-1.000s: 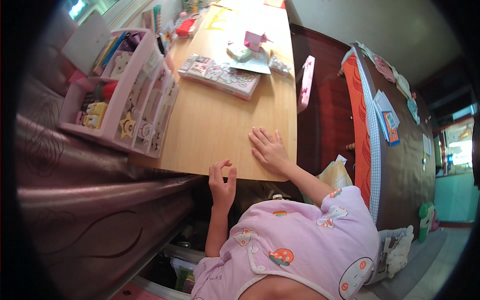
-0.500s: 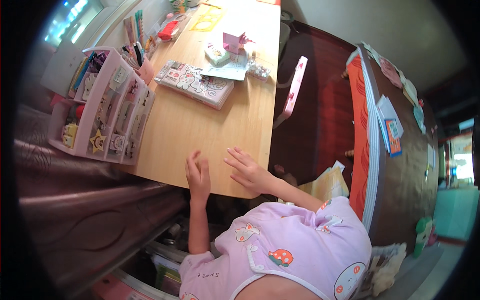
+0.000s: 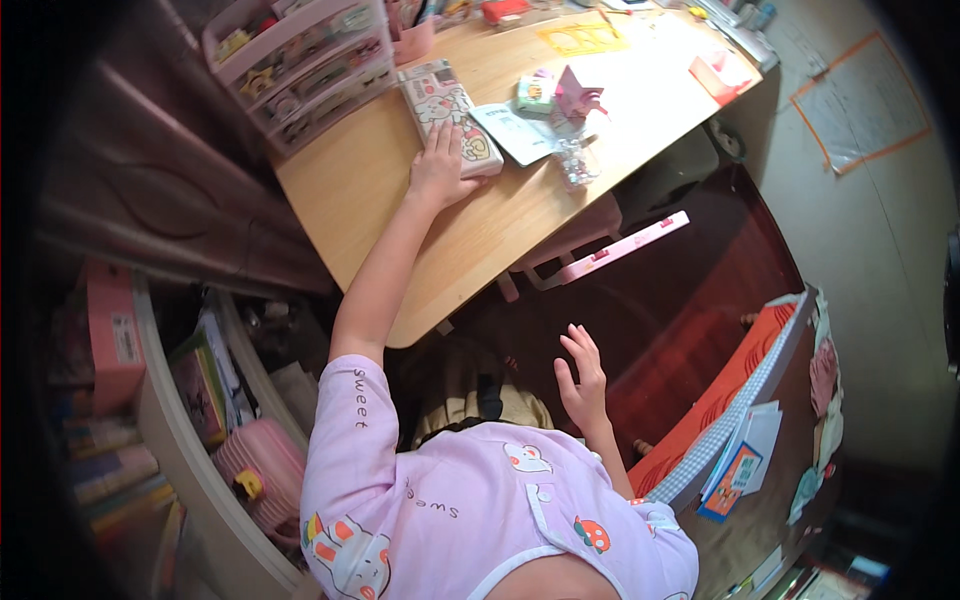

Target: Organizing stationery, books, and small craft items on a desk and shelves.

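On the wooden desk lies a flat white box [image 3: 440, 105] printed with cartoon rabbits. My left hand [image 3: 438, 172] reaches across to it, fingers stretched flat over its near end and thumb by the edge. An open white booklet or folded card [image 3: 517, 132] lies against the box's right side. Just beyond are a small green box [image 3: 537, 94], a pink folded piece [image 3: 577, 92] and a clear container of shiny bits [image 3: 577, 163]. Off the desk's right side, my right hand [image 3: 583, 378] hangs in the air, empty, with its fingers apart.
A pink drawer organizer [image 3: 315, 75] and a pink pen holder [image 3: 413, 40] stand at the desk's far left. A yellow stencil [image 3: 582, 38] lies at the back. A pink-edged chair [image 3: 625, 248] is right of the desk. Shelves hold a pink ribbed case [image 3: 262, 465] at lower left.
The view has turned. My left hand has gone from above the desk's near end onto the printed box. My right hand has moved away from the desk to its right.
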`<action>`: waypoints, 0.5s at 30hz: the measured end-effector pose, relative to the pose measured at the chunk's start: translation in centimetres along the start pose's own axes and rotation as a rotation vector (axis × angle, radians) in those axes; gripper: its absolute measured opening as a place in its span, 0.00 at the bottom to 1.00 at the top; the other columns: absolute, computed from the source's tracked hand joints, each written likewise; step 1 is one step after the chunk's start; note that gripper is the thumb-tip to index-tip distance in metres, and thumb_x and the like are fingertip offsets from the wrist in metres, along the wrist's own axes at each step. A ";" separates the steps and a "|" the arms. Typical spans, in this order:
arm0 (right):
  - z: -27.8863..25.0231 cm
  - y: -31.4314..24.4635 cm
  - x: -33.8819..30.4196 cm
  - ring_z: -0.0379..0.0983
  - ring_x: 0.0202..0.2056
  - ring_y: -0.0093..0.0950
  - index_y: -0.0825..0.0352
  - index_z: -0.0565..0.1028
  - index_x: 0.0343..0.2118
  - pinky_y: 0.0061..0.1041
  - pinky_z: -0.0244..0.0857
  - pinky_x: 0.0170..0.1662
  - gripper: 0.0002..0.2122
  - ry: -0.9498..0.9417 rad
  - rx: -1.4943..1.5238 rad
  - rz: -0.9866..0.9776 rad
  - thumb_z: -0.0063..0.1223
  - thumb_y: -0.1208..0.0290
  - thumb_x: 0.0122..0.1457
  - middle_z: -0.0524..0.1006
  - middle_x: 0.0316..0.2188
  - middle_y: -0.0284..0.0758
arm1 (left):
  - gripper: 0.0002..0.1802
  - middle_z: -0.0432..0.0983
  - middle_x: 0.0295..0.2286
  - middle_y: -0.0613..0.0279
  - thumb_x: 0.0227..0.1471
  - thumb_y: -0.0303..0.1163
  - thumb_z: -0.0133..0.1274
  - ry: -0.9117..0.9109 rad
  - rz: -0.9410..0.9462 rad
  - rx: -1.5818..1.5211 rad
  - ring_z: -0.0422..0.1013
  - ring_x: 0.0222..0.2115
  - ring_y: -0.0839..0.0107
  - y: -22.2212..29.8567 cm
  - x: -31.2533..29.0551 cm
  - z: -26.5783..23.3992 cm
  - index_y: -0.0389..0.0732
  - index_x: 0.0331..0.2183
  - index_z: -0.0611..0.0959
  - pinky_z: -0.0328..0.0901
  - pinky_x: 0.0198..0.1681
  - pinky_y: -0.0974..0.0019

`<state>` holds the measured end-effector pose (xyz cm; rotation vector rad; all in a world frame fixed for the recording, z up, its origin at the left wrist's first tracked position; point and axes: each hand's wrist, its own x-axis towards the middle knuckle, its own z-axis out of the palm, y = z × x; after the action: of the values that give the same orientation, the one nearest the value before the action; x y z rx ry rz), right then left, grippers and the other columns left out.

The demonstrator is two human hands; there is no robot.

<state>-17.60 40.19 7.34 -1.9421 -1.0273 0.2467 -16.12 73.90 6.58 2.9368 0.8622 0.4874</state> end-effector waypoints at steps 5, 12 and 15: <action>-1.3 1.5 -0.5 0.54 0.47 0.38 0.69 0.66 0.37 0.31 0.50 0.48 0.13 -0.024 0.004 -0.034 0.45 0.76 0.45 0.62 0.43 0.41 | 0.46 0.50 0.46 0.47 0.26 0.45 0.56 0.042 0.012 -0.136 0.46 0.49 0.54 0.4 -8.0 -3.1 0.30 0.45 0.57 0.48 0.49 0.62; -2.6 3.0 2.3 0.56 0.46 0.37 0.69 0.66 0.36 0.30 0.50 0.47 0.12 -0.079 -0.045 -0.043 0.44 0.75 0.46 0.63 0.41 0.41 | 0.44 0.41 0.50 0.53 0.21 0.36 0.60 -0.269 -0.132 -0.055 0.39 0.51 0.57 -5.6 -16.3 -9.4 0.61 0.46 0.60 0.42 0.51 0.56; -2.0 3.5 4.9 0.56 0.45 0.37 0.70 0.66 0.35 0.30 0.51 0.47 0.12 -0.124 -0.068 -0.107 0.42 0.80 0.43 0.64 0.40 0.41 | 0.46 0.39 0.50 0.54 0.21 0.36 0.60 -0.429 -0.298 0.092 0.36 0.52 0.58 -7.9 -15.7 -11.0 0.61 0.47 0.58 0.40 0.50 0.53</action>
<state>-11.49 41.67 6.83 -1.9455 -1.2312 0.2777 -36.15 71.66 11.57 2.7482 1.2428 -0.1961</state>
